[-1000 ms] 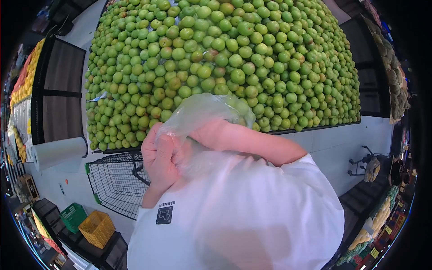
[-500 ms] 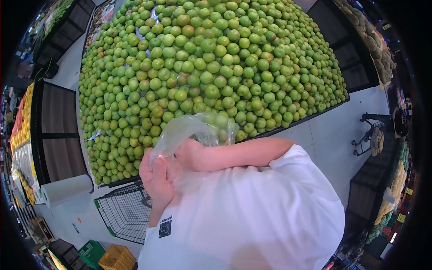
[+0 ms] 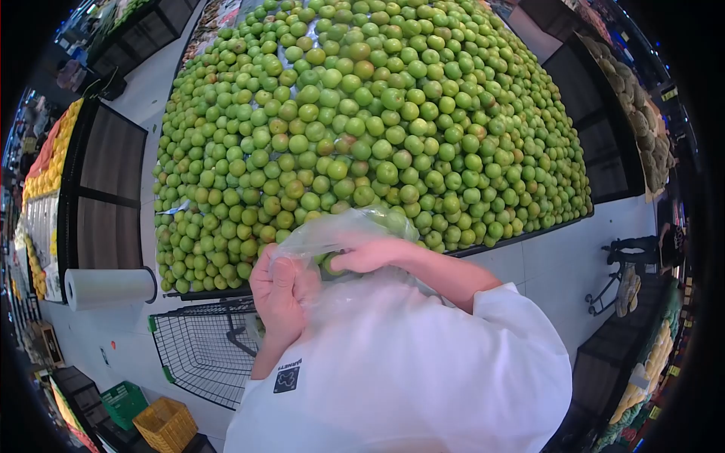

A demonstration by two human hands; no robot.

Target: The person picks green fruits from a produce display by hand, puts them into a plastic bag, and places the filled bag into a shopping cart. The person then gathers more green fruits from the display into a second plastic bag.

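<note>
My left hand point(image 3: 284, 296) is closed on the rim of a clear plastic bag point(image 3: 321, 235), low at the front of a big heap of round green fruit point(image 3: 393, 128). My right hand point(image 3: 371, 255) is at the bag's mouth, partly behind the thin film. At its fingertips shows one green fruit point(image 3: 329, 264), which the curled fingers seem to grip. The lower part of the bag lies against my white shirt point(image 3: 408, 362), and its contents are hard to make out.
Below the heap's left front edge stands a wire shopping cart point(image 3: 200, 343). A white plastic roll point(image 3: 113, 287) is beside the stand. Green point(image 3: 124, 404) and yellow crates point(image 3: 166, 425) sit lower left. A person with a cart point(image 3: 615, 291) is at far right.
My right hand has moved right, away from my left hand, and a green fruit now shows at its fingertips. My left hand still grips the bag. The view has shifted slightly.
</note>
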